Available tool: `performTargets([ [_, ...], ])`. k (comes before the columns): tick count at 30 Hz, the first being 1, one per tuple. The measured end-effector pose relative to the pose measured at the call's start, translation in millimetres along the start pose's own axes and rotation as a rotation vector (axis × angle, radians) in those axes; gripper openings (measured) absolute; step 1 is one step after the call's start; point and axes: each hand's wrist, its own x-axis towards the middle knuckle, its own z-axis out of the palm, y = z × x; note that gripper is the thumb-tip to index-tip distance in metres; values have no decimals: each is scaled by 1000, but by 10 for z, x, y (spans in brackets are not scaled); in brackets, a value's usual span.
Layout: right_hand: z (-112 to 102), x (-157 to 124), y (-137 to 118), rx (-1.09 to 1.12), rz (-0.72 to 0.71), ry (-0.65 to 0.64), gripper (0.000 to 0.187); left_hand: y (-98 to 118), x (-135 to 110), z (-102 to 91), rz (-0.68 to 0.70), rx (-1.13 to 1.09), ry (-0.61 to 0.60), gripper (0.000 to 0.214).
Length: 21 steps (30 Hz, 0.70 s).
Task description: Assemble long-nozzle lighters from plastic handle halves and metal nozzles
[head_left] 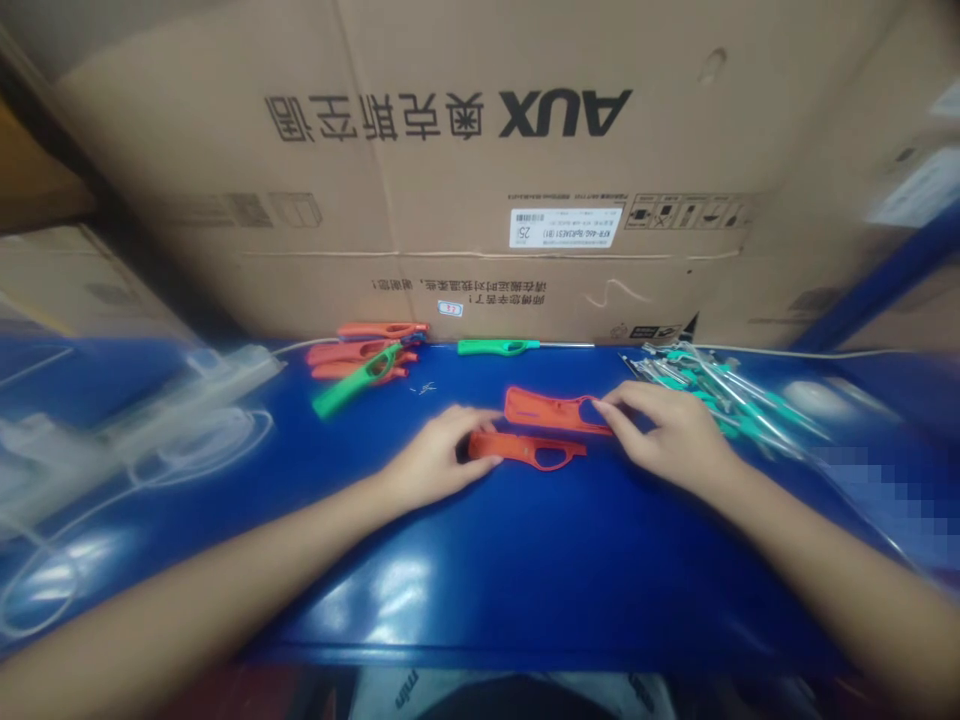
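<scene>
Two orange lighter shell halves lie side by side in the middle of the blue table. My left hand (442,455) pinches the left end of the nearer orange lighter shell half (529,450), which has an oval trigger opening toward its right. Thumb and fingers of my right hand (667,430) close on the right end of the farther orange lighter shell half (546,408), whose hollow inner side seems to face up. Behind them, by the cardboard, lies a green lighter (496,347) with a thin metal rod.
Several orange lighter shells (352,352) lie at the back left, a green shell (358,380) on top. Back right is a pile of metal rods with teal parts (720,385). A white power strip (187,410) with cable lies left. A cardboard box (450,220) walls the blue table (540,570).
</scene>
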Motion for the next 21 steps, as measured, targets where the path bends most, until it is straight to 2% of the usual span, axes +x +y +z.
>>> performTargets([
  [2,-33,10,-10,81,-49,-89,28,18,15,-15,8,14,-5,28],
  [4,-52,14,-55,166,-152,-276,28,31,27,-24,26,30,-20,24],
  [6,-41,7,-125,197,-227,-454,27,31,30,-21,37,19,-33,24],
  [9,18,-12,-215,152,-251,-580,31,18,21,-2,37,-45,-39,29],
  [11,55,-20,-234,113,-255,-609,34,17,12,5,28,-76,-47,32],
  [15,65,-15,-167,65,-227,-587,40,70,7,-24,41,-62,-9,30],
  [18,44,1,-95,78,-229,-566,44,128,3,-66,123,2,12,28],
  [21,15,33,-29,-5,-202,-484,43,163,-16,-89,207,47,-54,30],
])
